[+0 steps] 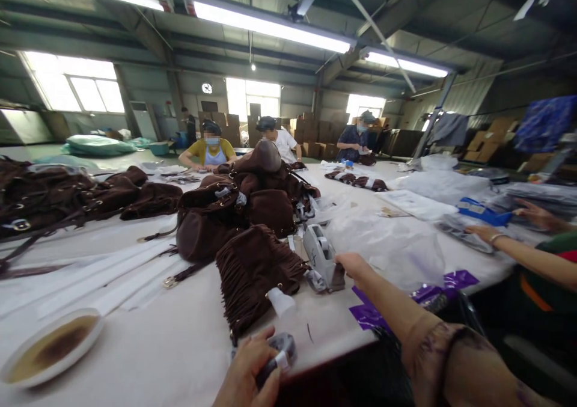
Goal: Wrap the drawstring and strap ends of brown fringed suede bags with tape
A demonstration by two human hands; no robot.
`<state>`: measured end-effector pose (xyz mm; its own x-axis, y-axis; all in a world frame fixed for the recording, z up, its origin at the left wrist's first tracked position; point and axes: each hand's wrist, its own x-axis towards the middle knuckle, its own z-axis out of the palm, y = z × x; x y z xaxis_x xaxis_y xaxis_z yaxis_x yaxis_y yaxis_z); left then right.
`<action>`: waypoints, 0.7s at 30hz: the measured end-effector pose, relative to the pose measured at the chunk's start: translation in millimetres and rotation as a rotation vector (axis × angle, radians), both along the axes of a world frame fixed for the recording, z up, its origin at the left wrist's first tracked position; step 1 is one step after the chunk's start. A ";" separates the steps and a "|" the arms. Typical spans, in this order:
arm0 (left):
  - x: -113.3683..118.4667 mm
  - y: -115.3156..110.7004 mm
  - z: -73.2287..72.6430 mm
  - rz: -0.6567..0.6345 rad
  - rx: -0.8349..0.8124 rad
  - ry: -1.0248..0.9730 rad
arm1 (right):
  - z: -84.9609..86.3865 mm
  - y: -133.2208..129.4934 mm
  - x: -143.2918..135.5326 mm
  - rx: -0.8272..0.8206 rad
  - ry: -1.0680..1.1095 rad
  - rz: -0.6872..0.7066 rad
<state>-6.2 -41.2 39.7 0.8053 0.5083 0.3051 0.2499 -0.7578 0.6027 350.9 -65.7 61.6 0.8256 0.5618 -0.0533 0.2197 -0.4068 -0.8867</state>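
Note:
My left hand (253, 359) is at the near table edge, its fingers curled around a dark strap-like piece wrapped in clear plastic (285, 348). Just beyond it lies a dark brown fringed suede bag (256, 275), with a white wrapped bit (281, 302) on its side. My right hand (354, 266) reaches across to the near end of a grey tape dispenser (319, 252). Its fingers are closed there; whether tape is between them is hidden. Beside the dispenser's base, another plastic-wrapped piece (316, 281) touches the bag.
Brown bags (270, 208) are heaped behind the fringed one, more (40, 196) at left. A bowl of brownish stuff (54, 344) stands front left. Clear plastic (383, 244) and purple packaging (367, 311) lie right. A co-worker's hands (484, 232) work near a blue dispenser (484, 211); several people sit across.

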 end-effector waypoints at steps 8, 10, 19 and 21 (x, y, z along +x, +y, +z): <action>0.1 -0.4 -0.4 0.003 -0.032 0.050 | -1.6 -38.0 -12.9 0.121 0.010 -0.034; 2.0 -1.5 1.7 0.008 -0.063 0.059 | -10.4 -47.1 -22.1 0.114 0.071 -0.034; 8.9 -11.5 12.8 0.043 -0.219 0.007 | -25.9 -53.7 -18.4 -0.082 -0.010 0.076; 8.7 -12.5 11.0 0.056 -0.225 -0.031 | -18.8 -63.6 -32.8 -0.107 -0.027 0.188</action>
<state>2.5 -53.7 50.7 0.7659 0.6100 0.2030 0.2666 -0.5887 0.7631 318.1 -129.3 42.9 0.7090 0.6980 -0.1003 0.3231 -0.4479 -0.8337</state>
